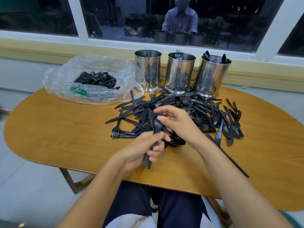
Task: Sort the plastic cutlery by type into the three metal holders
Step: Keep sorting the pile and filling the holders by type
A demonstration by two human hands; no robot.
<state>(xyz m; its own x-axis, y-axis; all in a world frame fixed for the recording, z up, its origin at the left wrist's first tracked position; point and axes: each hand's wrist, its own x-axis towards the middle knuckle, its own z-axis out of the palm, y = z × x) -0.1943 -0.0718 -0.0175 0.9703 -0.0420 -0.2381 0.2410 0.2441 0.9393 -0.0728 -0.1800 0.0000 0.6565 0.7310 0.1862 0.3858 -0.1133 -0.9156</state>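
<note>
Oval wooden table (pixel 65 137) under a dark window (pixel 164 18), night outside. Three shiny metal cylinder holders stand in a row at the far edge. The left holder (pixel 147 69) shows nothing above its rim, the middle holder (pixel 179 73) has fork tines poking out, and the right holder (pixel 212 76) has spoon bowls showing. A crumpled clear plastic bag (pixel 69 76) at far left holds more black cutlery. The pile of loose black plastic cutlery (pixel 205 112), forks, knives and spoons mixed, is spread in front of the holders and touches the bases of the middle and right ones.

The left hand (pixel 139 150) is clenched round the handles of a bundle of black plastic forks (pixel 157 125), held upright over the near side of the pile. The right hand (pixel 179 122) pinches the tine end of the same bundle with thumb and fingertips.

Step judged: gathering and squaring up forks; sorting is early, with most of the pile left. Next move probably calls for carrying the bundle over the pile to the middle holder and dropping it in handles down, keeping the grip tight so thin handles don't fan out or slip
</note>
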